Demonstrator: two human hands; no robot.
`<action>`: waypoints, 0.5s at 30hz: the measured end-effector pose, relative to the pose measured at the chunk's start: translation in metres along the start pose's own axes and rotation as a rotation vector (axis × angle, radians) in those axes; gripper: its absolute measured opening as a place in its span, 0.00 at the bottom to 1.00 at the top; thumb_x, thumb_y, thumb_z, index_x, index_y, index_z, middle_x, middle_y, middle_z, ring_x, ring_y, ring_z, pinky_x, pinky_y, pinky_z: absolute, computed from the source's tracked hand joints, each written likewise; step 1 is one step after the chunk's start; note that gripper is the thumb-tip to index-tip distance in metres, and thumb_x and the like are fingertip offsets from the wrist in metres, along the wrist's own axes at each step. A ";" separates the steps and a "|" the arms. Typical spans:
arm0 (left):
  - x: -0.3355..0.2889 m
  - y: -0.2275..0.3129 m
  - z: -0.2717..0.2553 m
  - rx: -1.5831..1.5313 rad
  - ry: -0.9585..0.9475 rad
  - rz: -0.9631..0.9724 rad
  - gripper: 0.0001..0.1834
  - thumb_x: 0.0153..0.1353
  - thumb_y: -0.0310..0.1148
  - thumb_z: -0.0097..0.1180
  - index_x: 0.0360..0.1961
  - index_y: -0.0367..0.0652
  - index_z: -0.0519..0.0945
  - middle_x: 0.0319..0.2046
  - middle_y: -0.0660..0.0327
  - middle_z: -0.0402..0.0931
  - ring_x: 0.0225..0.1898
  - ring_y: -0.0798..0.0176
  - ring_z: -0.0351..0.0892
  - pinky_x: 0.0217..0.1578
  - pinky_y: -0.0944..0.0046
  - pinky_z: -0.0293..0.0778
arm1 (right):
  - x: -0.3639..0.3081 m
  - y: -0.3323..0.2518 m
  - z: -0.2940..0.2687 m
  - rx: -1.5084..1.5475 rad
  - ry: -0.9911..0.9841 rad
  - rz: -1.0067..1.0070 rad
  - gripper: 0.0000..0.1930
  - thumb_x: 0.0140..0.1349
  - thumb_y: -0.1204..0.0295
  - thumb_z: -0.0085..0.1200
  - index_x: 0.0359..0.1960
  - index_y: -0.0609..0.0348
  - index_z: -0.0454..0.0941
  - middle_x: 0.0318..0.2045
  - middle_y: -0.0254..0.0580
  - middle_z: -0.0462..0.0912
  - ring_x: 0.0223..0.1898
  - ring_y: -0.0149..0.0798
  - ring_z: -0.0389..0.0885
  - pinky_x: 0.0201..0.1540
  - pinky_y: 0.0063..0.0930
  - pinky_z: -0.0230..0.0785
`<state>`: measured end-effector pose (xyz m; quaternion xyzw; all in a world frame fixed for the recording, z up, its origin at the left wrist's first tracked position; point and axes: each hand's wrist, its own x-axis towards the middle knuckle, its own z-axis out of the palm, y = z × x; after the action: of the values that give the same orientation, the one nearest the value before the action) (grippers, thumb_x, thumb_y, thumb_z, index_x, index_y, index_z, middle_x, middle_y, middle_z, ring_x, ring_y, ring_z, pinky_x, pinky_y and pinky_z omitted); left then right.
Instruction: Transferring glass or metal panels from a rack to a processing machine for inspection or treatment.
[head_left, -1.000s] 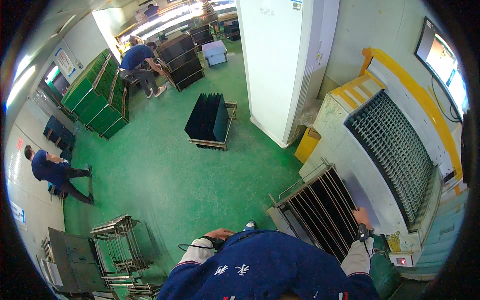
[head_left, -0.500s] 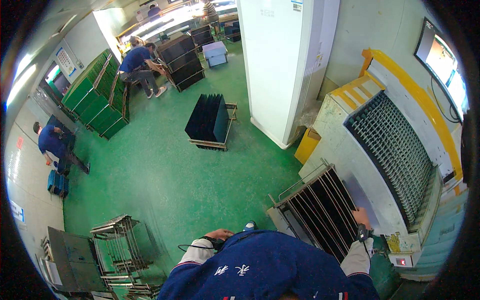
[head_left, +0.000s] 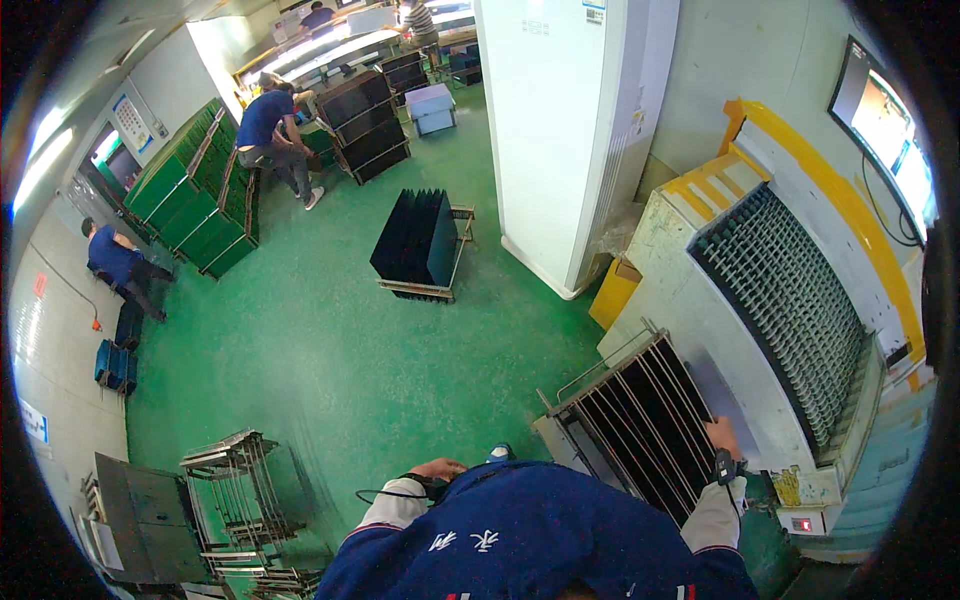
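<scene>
Metal, thin-barred rectangular rack stood just left of my right fingers; whether those or my left fingers pinched anything, I couldn't tell.

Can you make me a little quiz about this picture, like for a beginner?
1. Which hand is at the edge of the brownish, thin-barred metal rack, left or right?
2. True or false: the thin, black, rectangular panels near the middle of the room stand upright.
3. What colour is the smooth, shiny floor around the tall, white, box-shaped cabinet?

Key: 1. The right hand. 2. True. 3. Green.
</scene>
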<state>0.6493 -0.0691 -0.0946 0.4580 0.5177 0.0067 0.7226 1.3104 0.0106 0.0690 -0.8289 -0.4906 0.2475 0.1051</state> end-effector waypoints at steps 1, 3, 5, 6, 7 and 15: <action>-0.003 0.004 0.000 0.008 -0.001 0.003 0.26 0.52 0.47 0.57 0.46 0.39 0.75 0.44 0.60 0.75 0.45 0.61 0.72 0.45 0.61 0.66 | 0.004 0.009 0.004 0.001 0.005 -0.006 0.16 0.49 0.61 0.56 0.29 0.63 0.78 0.21 0.55 0.78 0.26 0.48 0.79 0.29 0.37 0.65; -0.010 0.020 0.003 0.014 0.013 -0.036 0.26 0.52 0.48 0.57 0.46 0.39 0.75 0.43 0.60 0.75 0.44 0.61 0.72 0.45 0.61 0.67 | 0.006 0.016 0.007 -0.001 0.018 -0.009 0.16 0.49 0.61 0.56 0.29 0.63 0.78 0.21 0.55 0.78 0.26 0.48 0.79 0.28 0.37 0.65; -0.014 0.025 0.005 -0.006 0.029 -0.068 0.26 0.52 0.47 0.57 0.46 0.39 0.75 0.43 0.60 0.76 0.44 0.61 0.72 0.44 0.61 0.67 | 0.004 0.011 0.006 0.001 0.028 -0.014 0.16 0.49 0.60 0.56 0.28 0.64 0.78 0.21 0.55 0.78 0.26 0.48 0.79 0.28 0.37 0.65; -0.014 0.024 0.005 -0.026 0.031 -0.079 0.26 0.52 0.47 0.57 0.46 0.39 0.75 0.43 0.60 0.76 0.44 0.61 0.72 0.44 0.61 0.67 | 0.007 0.013 0.007 0.011 0.012 -0.010 0.16 0.49 0.60 0.56 0.28 0.63 0.78 0.21 0.55 0.78 0.26 0.47 0.79 0.28 0.37 0.65; -0.014 0.023 0.005 -0.045 0.032 -0.090 0.26 0.52 0.47 0.57 0.46 0.39 0.75 0.43 0.60 0.76 0.44 0.62 0.72 0.44 0.61 0.67 | 0.009 0.015 0.008 0.022 -0.004 -0.005 0.16 0.49 0.60 0.56 0.28 0.63 0.79 0.21 0.55 0.78 0.26 0.47 0.79 0.28 0.37 0.66; -0.002 0.002 0.002 -0.037 0.016 -0.005 0.24 0.52 0.46 0.58 0.45 0.39 0.76 0.43 0.60 0.76 0.43 0.62 0.72 0.44 0.61 0.67 | 0.004 0.005 0.002 0.042 -0.047 0.023 0.17 0.50 0.60 0.56 0.29 0.64 0.79 0.22 0.53 0.79 0.26 0.44 0.79 0.28 0.35 0.66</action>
<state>0.6507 -0.0697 -0.0918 0.4432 0.5244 0.0183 0.7268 1.3145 0.0112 0.0641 -0.8260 -0.4782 0.2782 0.1080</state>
